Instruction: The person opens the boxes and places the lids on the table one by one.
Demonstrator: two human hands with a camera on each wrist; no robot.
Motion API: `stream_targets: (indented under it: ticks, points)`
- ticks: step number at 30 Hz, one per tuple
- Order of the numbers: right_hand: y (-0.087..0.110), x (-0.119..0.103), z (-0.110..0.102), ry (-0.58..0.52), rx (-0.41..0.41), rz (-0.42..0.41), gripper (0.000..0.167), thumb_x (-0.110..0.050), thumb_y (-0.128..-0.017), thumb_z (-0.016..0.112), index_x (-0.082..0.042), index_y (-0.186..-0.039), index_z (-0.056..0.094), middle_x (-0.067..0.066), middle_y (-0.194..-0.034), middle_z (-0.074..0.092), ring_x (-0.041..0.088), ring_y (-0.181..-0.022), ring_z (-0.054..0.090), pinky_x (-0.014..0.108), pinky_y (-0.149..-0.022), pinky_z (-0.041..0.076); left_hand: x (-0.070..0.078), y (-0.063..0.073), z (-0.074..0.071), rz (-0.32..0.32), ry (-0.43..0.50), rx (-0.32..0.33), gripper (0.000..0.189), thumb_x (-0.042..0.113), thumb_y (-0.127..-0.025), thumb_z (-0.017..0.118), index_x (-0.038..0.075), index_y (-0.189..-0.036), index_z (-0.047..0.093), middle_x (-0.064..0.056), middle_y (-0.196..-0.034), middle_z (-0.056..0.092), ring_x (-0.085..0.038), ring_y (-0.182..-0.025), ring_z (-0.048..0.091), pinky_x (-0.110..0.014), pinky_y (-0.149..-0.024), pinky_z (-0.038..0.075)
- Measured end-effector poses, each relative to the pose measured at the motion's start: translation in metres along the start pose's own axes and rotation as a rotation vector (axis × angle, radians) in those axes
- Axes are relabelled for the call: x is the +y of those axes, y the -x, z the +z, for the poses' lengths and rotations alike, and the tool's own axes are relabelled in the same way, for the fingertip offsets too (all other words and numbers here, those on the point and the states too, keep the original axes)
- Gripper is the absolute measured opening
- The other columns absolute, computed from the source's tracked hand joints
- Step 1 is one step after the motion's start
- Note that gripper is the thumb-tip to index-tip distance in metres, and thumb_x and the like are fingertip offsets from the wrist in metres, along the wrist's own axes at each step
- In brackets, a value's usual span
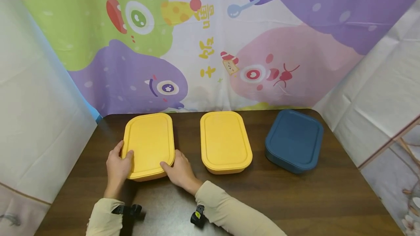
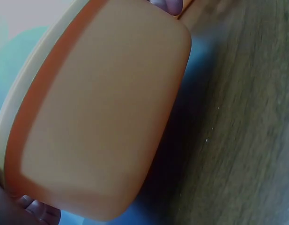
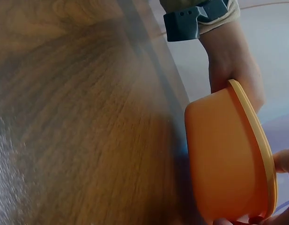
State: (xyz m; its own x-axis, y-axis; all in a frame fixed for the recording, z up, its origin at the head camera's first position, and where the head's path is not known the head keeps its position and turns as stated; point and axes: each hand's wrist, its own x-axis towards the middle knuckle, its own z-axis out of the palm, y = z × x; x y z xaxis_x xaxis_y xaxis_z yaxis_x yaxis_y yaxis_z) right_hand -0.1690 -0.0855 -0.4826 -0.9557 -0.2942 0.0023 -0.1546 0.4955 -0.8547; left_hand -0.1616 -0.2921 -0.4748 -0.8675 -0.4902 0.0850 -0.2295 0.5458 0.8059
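At the left of the table lies a rectangular yellow lunch box with rounded corners and a lid on it. My left hand grips its left side, thumb on top of the lid near the edge. From the near right corner my right hand holds it too, thumb over the lid's rim and fingers down along the side. In the left wrist view the box's orange-yellow end wall fills much of the picture. The right wrist view shows the same box between both hands, the lid's rim along one edge.
A second yellow lidded box stands mid-table, to the right of my right hand. Farther right is a dark blue lidded box, slightly turned. Behind the brown wooden table hangs a cartoon-printed curtain.
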Motion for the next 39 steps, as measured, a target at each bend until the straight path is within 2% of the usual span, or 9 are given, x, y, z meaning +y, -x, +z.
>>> stream_targets:
  ticks: [10,15,20,32,39]
  points:
    - [-0.004,0.005,0.004,0.022,-0.026,0.017,0.062,-0.041,-0.094,0.060,-0.002,-0.139,0.046,0.015,-0.136,0.055,0.031,-0.125,0.055,0.045,-0.102,0.046,-0.006,-0.004,0.002,-0.021,0.002,-0.006,0.055,0.013,-0.096,0.052,-0.002,-0.147,0.037,-0.034,-0.139,0.042,-0.048,-0.129,0.041,-0.056,-0.110,0.031]
    - [-0.006,0.009,0.001,0.043,-0.039,0.005,0.060,-0.043,-0.093,0.061,-0.001,-0.135,0.049,0.014,-0.128,0.059,0.030,-0.118,0.058,0.043,-0.097,0.048,-0.009,-0.005,0.008,-0.020,-0.004,0.001,0.054,0.015,-0.098,0.051,-0.002,-0.147,0.038,-0.033,-0.140,0.040,-0.047,-0.128,0.040,-0.056,-0.108,0.031]
    - [-0.005,0.010,0.001,0.059,-0.066,0.006,0.057,-0.046,-0.092,0.061,-0.002,-0.129,0.054,0.012,-0.117,0.061,0.028,-0.111,0.059,0.040,-0.092,0.049,-0.012,-0.005,0.008,-0.003,-0.049,0.008,0.052,0.016,-0.099,0.049,-0.004,-0.146,0.038,-0.032,-0.141,0.036,-0.048,-0.131,0.036,-0.057,-0.110,0.028]
    - [-0.003,0.011,0.002,0.058,-0.059,-0.015,0.057,-0.046,-0.094,0.059,-0.003,-0.131,0.052,0.011,-0.120,0.061,0.026,-0.112,0.059,0.038,-0.094,0.049,-0.014,-0.005,0.007,0.013,-0.061,-0.018,0.053,0.018,-0.101,0.045,-0.003,-0.148,0.034,-0.034,-0.143,0.034,-0.049,-0.132,0.035,-0.059,-0.110,0.027]
    - [-0.004,0.012,0.003,0.064,-0.065,-0.027,0.058,-0.045,-0.095,0.058,-0.002,-0.134,0.051,0.012,-0.123,0.060,0.027,-0.116,0.059,0.039,-0.096,0.049,-0.012,-0.004,0.006,0.039,-0.116,0.005,0.051,0.017,-0.100,0.046,-0.005,-0.145,0.038,-0.032,-0.140,0.036,-0.050,-0.126,0.038,-0.059,-0.107,0.029]
